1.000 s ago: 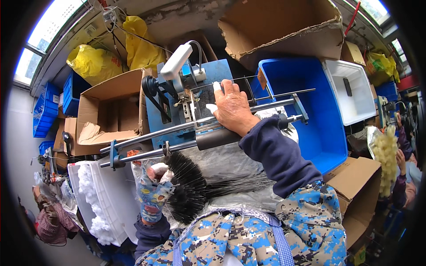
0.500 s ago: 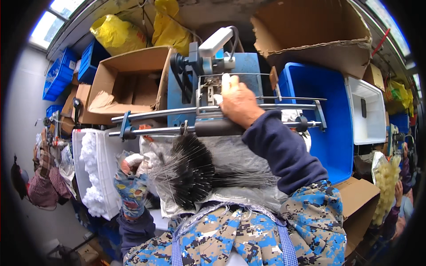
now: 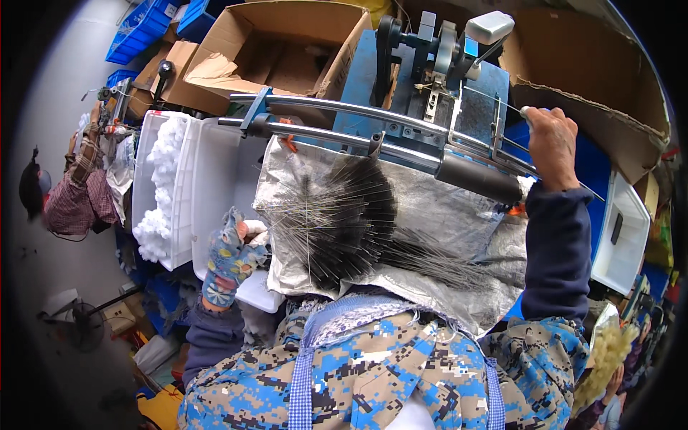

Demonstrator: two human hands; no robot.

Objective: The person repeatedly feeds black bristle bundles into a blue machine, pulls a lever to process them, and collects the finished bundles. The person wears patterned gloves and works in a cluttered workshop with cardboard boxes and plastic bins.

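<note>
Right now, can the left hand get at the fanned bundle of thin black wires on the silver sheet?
Probably yes: the left hand, in a patterned glove, sits at the edge of the black wire bundle on the silver sheet, with nothing between them.

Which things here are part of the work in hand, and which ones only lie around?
In use:
- right hand on a thin wire at the blue machine
- left hand, gloved, beside the fan of wires on silver sheet

Lying about:
- open cardboard box
- white fluff bin
- blue crates

A silvery sheet covers the person's lap; a fanned bundle of thin wires lies on it
</note>
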